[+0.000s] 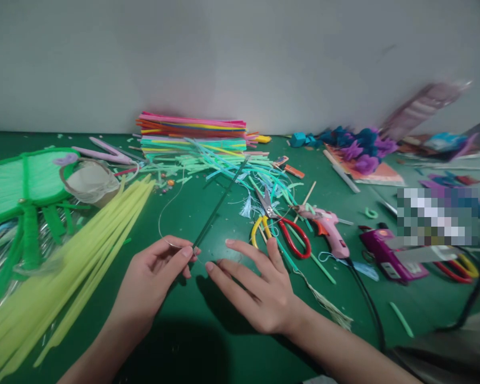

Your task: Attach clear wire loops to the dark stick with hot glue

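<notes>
Dark green stem, near end pinched in left hand grip, thin wire barely visible, right hand open, empty.

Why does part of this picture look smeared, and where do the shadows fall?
Head view: the pinkish object at upper right is motion-blurred; one patch at right is pixelated; the left hand and right hand are fairly sharp, casting dark shadows toward the camera on the green table.

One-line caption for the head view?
Left hand pinches a dark green stem and thin wire; right hand hovers open near scissors.
</notes>
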`<state>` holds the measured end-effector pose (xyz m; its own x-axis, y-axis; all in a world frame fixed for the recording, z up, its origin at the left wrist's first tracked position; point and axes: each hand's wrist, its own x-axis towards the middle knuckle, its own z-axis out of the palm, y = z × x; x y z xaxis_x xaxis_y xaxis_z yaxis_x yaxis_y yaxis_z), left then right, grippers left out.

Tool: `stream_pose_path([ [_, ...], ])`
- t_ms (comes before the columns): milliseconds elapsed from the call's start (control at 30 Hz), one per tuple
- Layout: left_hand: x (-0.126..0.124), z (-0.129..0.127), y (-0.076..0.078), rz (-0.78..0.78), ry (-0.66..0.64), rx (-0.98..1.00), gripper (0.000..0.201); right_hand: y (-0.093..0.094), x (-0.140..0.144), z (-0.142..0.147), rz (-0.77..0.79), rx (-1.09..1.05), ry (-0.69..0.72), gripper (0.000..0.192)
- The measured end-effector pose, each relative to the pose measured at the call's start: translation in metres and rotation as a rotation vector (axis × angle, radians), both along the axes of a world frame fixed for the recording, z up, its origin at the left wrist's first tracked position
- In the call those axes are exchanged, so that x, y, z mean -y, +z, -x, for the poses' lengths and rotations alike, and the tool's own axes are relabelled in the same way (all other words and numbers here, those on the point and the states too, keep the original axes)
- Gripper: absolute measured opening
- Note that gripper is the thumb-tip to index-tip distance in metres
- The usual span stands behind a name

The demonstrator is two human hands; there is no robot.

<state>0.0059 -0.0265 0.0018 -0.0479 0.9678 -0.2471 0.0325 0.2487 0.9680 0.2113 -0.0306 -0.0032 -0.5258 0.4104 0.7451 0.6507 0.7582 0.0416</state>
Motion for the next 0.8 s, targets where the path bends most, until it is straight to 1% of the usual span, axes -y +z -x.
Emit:
stream_pose_path([
  [200, -0.0005, -0.0008, 0.0023, 0.008, -0.015, -0.017, 0.025, -0.0008, 0.0004, 0.0004, -0.010, 0.000, -0.002, 0.020],
  [333, -0.0012, -0.0002, 0.0023, 0.034, 0.002, -0.033, 0.027, -0.0014, 0.0007, 0.0003, -0.008, 0.008, -0.008, 0.022],
  [467, -0.0011, -0.0008, 0.0037, 0.080, 0.025, 0.030, 0.028, -0.0009, 0.0010, 0.0005, -0.010, 0.007, 0.013, 0.021],
  [700, -0.0003, 0.0005, 0.0010, 0.068, 0.041, 0.068, 0.026, -0.0004, 0.0013, -0.0004, 0.015, 0.001, 0.025, 0.022],
  [800, 0.0000, 0.0020, 0.0004, 0.062, 0.051, 0.091, 0.027, -0.0009, 0.0006, -0.0008, 0.001, 0.000, 0.006, 0.024],
])
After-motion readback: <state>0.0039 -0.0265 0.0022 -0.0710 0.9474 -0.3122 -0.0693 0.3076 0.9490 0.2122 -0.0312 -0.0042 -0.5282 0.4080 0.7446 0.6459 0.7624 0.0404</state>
